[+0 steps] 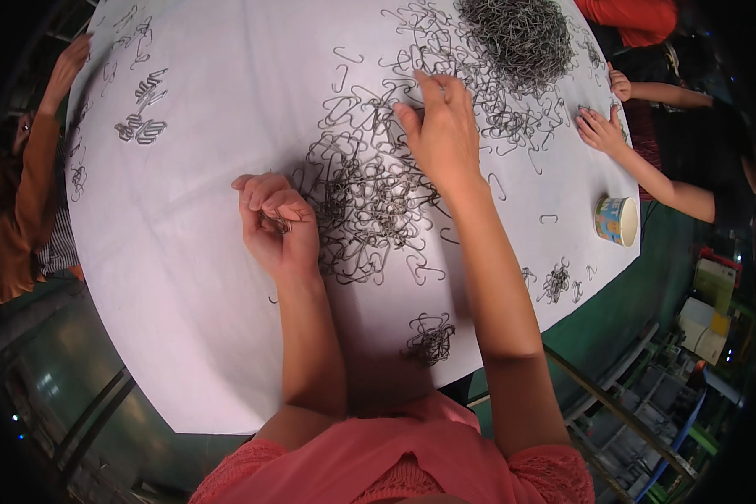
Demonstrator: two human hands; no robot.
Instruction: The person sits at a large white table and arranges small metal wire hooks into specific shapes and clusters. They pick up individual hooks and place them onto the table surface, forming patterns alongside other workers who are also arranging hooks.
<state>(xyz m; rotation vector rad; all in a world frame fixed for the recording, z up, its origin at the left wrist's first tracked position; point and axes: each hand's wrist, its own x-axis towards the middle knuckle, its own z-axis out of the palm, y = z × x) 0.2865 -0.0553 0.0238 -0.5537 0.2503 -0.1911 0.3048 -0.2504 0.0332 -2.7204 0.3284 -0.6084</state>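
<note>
Under my right hand [442,133] I see a loose spread of bent wire clips [370,202] covering the white tabletop [185,277]. Right fingers [412,118] lie flat and fairly narrow, tips pressed down on clips at the far edge of the spread; whether one is pinched I cannot tell. Left hand [277,223] sits just left of the spread, fingers curled tight, holding a small bunch of clips [277,223] in the fold against the palm.

Beyond the right fingertips, a dense heap of clips [521,34], with stray ones trailing between heap and spread. Nearer me than both hands, a small tangled clump [430,338] by the tabletop edge. Far left of the left fingers, a neat stacked row of clips [145,105].

Right of my right hand, well apart, a co-worker's hands [601,130] rest on the tabletop among loose clips. A paper cup [616,220] lies on its side near that edge, another small clump [554,281] close to it. Far left, another person's raised hand [71,59] at the tabletop rim.
</note>
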